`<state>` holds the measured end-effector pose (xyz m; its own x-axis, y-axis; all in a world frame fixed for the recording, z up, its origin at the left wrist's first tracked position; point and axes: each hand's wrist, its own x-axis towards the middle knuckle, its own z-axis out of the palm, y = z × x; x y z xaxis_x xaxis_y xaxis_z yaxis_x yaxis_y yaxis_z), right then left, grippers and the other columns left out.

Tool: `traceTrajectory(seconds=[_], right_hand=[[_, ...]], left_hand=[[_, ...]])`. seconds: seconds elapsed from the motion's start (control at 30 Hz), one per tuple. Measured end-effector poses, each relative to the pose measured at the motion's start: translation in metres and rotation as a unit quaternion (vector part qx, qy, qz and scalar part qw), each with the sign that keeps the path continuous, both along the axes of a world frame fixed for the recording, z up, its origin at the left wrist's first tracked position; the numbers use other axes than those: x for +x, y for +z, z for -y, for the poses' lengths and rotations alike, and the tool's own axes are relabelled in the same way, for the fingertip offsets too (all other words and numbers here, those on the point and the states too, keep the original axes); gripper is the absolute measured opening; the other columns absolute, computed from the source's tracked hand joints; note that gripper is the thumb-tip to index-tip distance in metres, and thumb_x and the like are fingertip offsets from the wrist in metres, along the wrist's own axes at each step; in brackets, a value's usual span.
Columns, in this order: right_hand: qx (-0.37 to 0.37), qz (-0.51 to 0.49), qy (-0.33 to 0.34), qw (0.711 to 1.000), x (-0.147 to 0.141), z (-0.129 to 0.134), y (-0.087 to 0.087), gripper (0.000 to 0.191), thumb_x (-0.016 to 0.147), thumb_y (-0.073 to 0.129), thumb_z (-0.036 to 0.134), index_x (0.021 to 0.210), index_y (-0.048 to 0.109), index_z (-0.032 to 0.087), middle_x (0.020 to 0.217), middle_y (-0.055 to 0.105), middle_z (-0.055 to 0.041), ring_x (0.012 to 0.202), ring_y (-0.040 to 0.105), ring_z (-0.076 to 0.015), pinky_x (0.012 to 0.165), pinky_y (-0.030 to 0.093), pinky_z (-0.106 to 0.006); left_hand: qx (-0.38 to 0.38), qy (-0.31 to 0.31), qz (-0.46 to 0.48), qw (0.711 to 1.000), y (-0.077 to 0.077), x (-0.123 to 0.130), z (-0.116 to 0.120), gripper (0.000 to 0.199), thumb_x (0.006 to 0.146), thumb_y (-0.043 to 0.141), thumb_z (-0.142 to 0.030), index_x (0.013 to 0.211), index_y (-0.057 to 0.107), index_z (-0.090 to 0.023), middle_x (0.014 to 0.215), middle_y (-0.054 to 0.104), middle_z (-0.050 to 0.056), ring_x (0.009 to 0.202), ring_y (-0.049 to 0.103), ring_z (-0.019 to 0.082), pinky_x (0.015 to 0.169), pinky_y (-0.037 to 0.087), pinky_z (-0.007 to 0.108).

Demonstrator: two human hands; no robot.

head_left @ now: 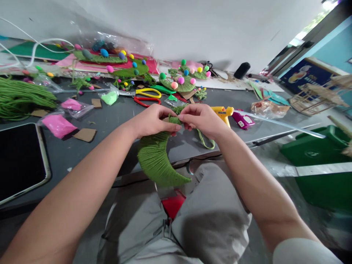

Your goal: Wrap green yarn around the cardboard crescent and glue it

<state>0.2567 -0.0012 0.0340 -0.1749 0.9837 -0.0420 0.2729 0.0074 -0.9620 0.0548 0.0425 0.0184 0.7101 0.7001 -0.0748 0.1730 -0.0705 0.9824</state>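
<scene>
A crescent shape wrapped in green yarn point(155, 157) hangs over the table's front edge, its lower tip above my lap. My left hand point(154, 119) is closed round the upper end, thumb and fingers gripping it. Beside it, my right hand point(202, 119) pinches the green yarn at the same end, fingertips close to the left thumb. A loose loop of green yarn point(206, 142) trails onto the table below my right hand. Just behind that hand lies a yellow glue gun point(224, 113). The exact strand between my right fingertips is partly hidden.
Scissors with red and yellow handles point(148, 97) lie behind my hands. Farther back are yarn-wrapped pieces with colored pompoms point(181, 82). At left are a tablet point(22, 159), pink packets point(59, 124) and green yarn strands point(24, 97). A green bin point(313, 150) stands right.
</scene>
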Motion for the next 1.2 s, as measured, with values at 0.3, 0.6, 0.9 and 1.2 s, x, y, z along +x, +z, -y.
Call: traceTrajectory(seconds=[0.3,0.6,0.9,1.2], right_hand=[[-0.179,-0.147,0.019,0.973,0.006,-0.003,0.002,0.015,0.079,0.078,0.028,0.078,0.067,0.017,0.063,0.055,0.0024,0.057,0.052,-0.007,0.053,0.048,-0.018],[0.077,-0.011,0.014,0.997,0.002,0.007,-0.002,0.016,0.081,0.076,0.032,0.084,0.07,0.018,0.072,0.064,0.0003,0.064,0.054,-0.0095,0.06,0.047,-0.024],[-0.055,-0.128,0.017,0.99,0.003,0.004,-0.006,0.018,0.074,0.081,0.022,0.084,0.066,0.017,0.074,0.063,0.0018,0.068,0.06,-0.0087,0.061,0.051,-0.021],[-0.156,-0.213,0.003,0.964,-0.005,0.005,-0.006,0.02,0.074,0.08,0.022,0.083,0.063,0.018,0.072,0.06,0.0035,0.065,0.058,-0.0074,0.059,0.048,-0.021]], left_hand=[[0.037,-0.001,0.025,0.999,0.002,0.002,0.005,0.022,0.072,0.082,-0.037,0.084,0.075,-0.02,0.07,0.074,0.002,0.062,0.067,0.016,0.056,0.051,0.024],[0.033,0.003,0.029,0.999,-0.004,0.001,0.001,0.026,0.071,0.083,-0.04,0.082,0.072,-0.019,0.072,0.074,0.004,0.066,0.07,0.018,0.057,0.052,0.026],[0.059,0.014,0.012,0.998,-0.003,0.003,0.002,0.024,0.071,0.083,-0.038,0.084,0.074,-0.02,0.068,0.071,0.002,0.062,0.066,0.015,0.053,0.047,0.023],[0.081,0.038,0.0,0.996,0.003,0.004,0.006,0.013,0.073,0.08,-0.032,0.077,0.075,-0.021,0.059,0.061,-0.002,0.056,0.058,0.012,0.055,0.048,0.023]])
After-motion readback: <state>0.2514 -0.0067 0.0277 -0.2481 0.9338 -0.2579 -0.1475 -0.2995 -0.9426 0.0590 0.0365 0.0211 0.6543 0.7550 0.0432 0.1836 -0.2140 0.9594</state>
